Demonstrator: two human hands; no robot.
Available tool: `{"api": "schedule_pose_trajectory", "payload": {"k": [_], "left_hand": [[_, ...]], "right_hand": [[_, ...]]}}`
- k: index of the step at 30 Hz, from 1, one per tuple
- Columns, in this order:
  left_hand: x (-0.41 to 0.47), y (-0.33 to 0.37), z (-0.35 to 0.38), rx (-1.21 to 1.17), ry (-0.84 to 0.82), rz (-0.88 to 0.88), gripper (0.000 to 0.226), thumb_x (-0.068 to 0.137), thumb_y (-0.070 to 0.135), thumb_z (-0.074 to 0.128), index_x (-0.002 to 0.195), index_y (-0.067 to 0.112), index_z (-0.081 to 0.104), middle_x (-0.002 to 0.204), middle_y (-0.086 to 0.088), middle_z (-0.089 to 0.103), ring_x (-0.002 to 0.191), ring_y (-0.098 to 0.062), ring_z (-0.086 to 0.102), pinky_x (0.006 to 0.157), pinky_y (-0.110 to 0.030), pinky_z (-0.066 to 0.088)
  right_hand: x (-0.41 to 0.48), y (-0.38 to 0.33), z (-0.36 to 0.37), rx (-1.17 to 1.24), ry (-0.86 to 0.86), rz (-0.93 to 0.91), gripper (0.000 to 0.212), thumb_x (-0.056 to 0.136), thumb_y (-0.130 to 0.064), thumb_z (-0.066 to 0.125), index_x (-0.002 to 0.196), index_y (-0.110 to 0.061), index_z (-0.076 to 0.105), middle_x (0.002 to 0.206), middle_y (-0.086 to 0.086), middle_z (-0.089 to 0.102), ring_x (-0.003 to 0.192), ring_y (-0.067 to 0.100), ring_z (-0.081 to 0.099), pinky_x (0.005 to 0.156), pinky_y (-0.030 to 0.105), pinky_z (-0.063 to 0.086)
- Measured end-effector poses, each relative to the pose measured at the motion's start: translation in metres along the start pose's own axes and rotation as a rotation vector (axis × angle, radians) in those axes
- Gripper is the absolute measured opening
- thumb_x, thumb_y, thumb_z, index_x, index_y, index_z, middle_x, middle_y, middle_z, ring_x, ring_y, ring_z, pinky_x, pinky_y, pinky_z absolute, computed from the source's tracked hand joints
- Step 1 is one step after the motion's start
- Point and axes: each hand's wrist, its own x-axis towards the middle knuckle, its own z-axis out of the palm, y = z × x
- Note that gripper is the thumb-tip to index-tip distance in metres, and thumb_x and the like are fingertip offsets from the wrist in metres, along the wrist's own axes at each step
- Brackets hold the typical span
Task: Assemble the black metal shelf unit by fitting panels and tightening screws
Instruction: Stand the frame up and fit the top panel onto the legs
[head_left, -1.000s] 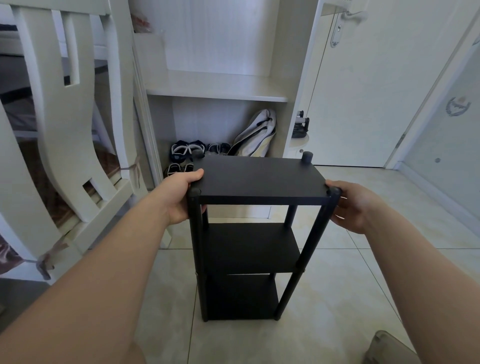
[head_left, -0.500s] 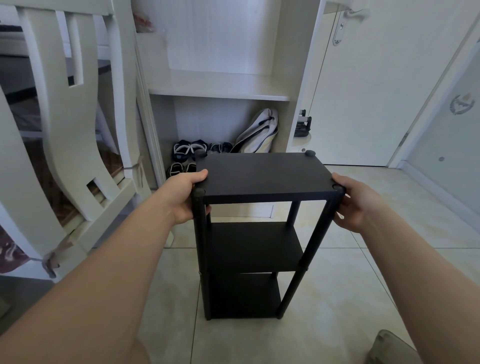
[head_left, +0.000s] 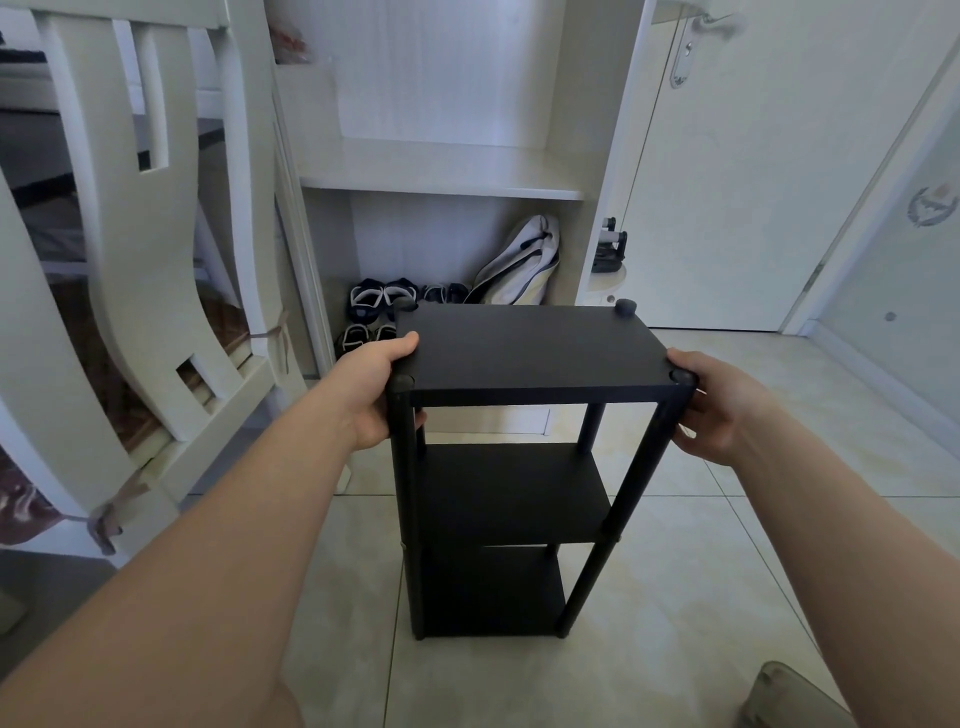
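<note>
Hardly shifted since half a second earlier; kept the black shelf unit (head_left: 509, 493) upright on the floor tiles (head_left: 727, 545) in front of the white cabinet (head_left: 441, 176); gripped its near-left top corner with the left hand (head_left: 371, 397), thumb (head_left: 402, 345) on the top panel (head_left: 530, 348), fingers (head_left: 420, 417) curled underneath; clasped the near-right corner with the right hand (head_left: 722, 410), fingers (head_left: 691, 441) curled round the post (head_left: 639, 467).

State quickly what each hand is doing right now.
Left hand: grips the top panel of the black shelf unit.
Right hand: grips the panel's other end.
</note>
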Motion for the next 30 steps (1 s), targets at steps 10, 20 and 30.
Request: {"api": "schedule_pose_trajectory", "payload": {"k": [10,20,30], "left_hand": [[0.0005,0.0027,-0.0004,0.026,-0.008,-0.035,0.021,0.094,0.031,0.061,0.109,0.017,0.063,0.086,-0.002,0.07,0.087,-0.023,0.064,0.095,-0.046,0.049],[0.0037,0.0008,-0.0047,0.027,-0.042,-0.023,0.018,0.095,0.029,0.063,0.106,0.015,0.063,0.074,-0.001,0.073,0.083,-0.022,0.066,0.092,-0.048,0.051],[0.0006,-0.0029,-0.0071,0.037,-0.085,0.0,0.02,0.093,0.032,0.065,0.106,0.017,0.066,0.078,-0.001,0.075,0.081,-0.02,0.069,0.08,-0.044,0.056]], "right_hand": [[0.0025,0.0002,0.0004,-0.016,0.013,0.014,0.021,0.085,-0.036,0.074,0.082,-0.021,0.061,0.078,-0.002,0.062,0.073,0.016,0.057,0.075,0.031,0.046],[0.0011,-0.0017,-0.0017,-0.041,-0.013,0.038,0.017,0.091,-0.031,0.071,0.083,-0.018,0.062,0.075,0.0,0.061,0.071,0.017,0.056,0.069,0.031,0.044],[-0.0007,-0.0027,-0.0042,-0.036,-0.016,0.047,0.016,0.09,-0.029,0.071,0.082,-0.018,0.064,0.074,0.001,0.063,0.072,0.018,0.057,0.071,0.032,0.045]]}}
